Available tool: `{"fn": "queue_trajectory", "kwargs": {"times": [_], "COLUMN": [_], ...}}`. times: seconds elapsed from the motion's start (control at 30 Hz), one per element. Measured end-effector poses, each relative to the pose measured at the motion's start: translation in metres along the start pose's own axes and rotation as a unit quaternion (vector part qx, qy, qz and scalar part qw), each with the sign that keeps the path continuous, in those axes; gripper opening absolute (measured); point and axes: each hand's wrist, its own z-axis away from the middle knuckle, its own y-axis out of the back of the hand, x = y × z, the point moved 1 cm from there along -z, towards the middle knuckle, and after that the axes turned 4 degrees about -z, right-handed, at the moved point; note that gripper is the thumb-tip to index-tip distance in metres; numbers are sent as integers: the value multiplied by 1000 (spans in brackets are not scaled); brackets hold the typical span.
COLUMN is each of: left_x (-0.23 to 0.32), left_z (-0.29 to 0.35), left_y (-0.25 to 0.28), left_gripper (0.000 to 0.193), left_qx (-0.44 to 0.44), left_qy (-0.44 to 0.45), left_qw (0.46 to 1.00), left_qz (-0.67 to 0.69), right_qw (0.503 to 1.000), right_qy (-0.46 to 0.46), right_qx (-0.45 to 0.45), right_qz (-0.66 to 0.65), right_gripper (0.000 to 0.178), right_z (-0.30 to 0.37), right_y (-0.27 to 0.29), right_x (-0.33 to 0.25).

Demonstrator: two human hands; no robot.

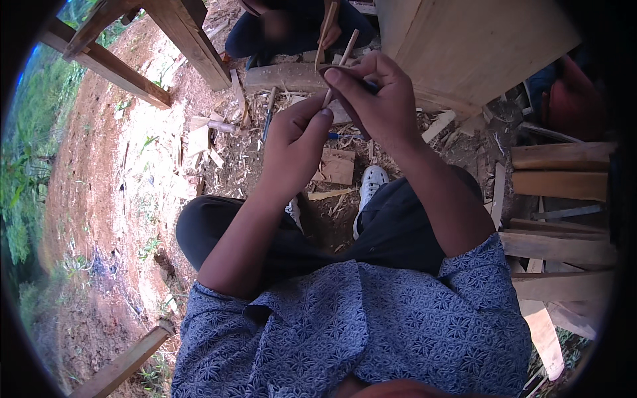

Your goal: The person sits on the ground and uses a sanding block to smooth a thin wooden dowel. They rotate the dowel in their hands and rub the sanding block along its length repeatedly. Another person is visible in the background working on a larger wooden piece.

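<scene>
"Blue patterned shirt (312, 331) comes first in the head view, then dark trousers (408, 215), knees apart. What are the hands doing?"

"Both are pinching. The left hand (295, 142) grips the lower part of a thin wooden stick (350, 46) between thumb and fingers. The right hand (381, 96) pinches a dark flat piece (353, 116) against the stick, thumb on top."

"Where is the stick, exactly?"

"Held up above the ground, tilted, its upper end poking out past the right hand."

"So which step is this?"

"I'd judge it's smoothing or scraping the stick's side. Whether the dark piece is a blade or a rough sheet, I can't tell."

"And what does the next move call for?"

"Probably a steady left pinch and even pressure from the right thumb, with the left thumb kept clear of the piece."

"Anything around?"

"Wood scraps (199, 140) on the ground, and a flat wooden block (336, 166) just beside the right shoe (373, 182)."
</scene>
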Motion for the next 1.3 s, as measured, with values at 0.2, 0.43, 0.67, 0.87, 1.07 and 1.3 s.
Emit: {"fn": "queue_trajectory", "kwargs": {"times": [0.2, 0.43, 0.67, 0.87, 1.07, 1.3], "left_x": [-4, -1, -13, -8, -4, -9], "left_z": [1, 0, -1, -4, -3, -4], "left_y": [2, 1, 2, 3, -1, 1], "left_gripper": [35, 37, 32, 32, 32, 33], "left_qx": [16, 23, 66, 61, 53, 65], "left_qy": [-3, 2, -2, -20, -5, -14], "left_qw": [1000, 1000, 998, 998, 999, 997], "left_qz": [19, 1, -17, -18, -11, -40], "right_qw": [993, 996, 998, 996, 998, 999], "right_qy": [-113, -90, -57, 87, 61, -42], "right_qx": [11, 0, 0, -12, 6, 5], "right_qz": [-36, -10, -36, 25, 11, -26], "right_gripper": [26, 29, 27, 24, 26, 27], "right_z": [-30, -29, -24, 7, -16, -25], "right_y": [21, 14, 9, -12, -4, 5], "right_x": [-9, -7, 2, 12, 13, 5]}}
